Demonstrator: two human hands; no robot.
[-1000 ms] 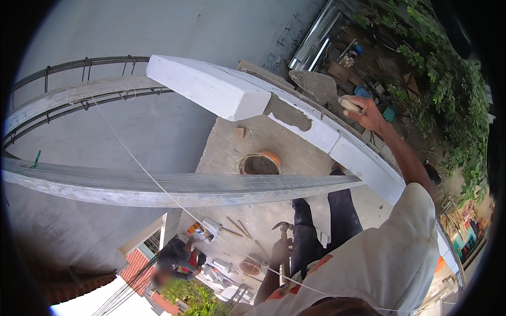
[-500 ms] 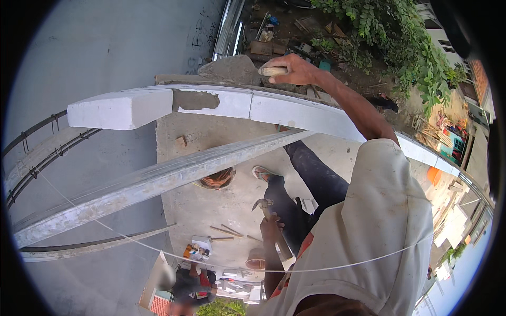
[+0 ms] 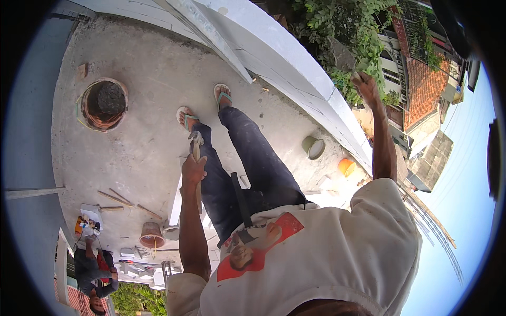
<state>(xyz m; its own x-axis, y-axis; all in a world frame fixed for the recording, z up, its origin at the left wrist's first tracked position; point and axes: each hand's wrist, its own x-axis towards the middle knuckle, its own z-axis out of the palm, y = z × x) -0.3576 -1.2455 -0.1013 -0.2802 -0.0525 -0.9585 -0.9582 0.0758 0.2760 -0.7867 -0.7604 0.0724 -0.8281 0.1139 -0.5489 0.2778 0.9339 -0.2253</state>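
Grasping a hammer [image 3: 196,139] in left fingers [image 3: 193,169], trowel [image 3: 342,55] in right fingers [image 3: 365,86]; perhaps risking dropping the trowel beyond the wall [image 3: 296,59] through loosening.

I am remotely observing a grey concrete floor [image 3: 158,73]. At its left a round bucket [image 3: 99,125] is standing, holding dark grey mix [image 3: 109,100]; a small brick fragment [image 3: 82,70] is lying near it. Wooden sticks [image 3: 114,198] are lying lower, a reddish-brown bucket [image 3: 151,230] sitting nearby. Rightward, a green bucket [image 3: 307,142] is standing. Two sandalled feet [image 3: 224,95] are resting mid-floor.
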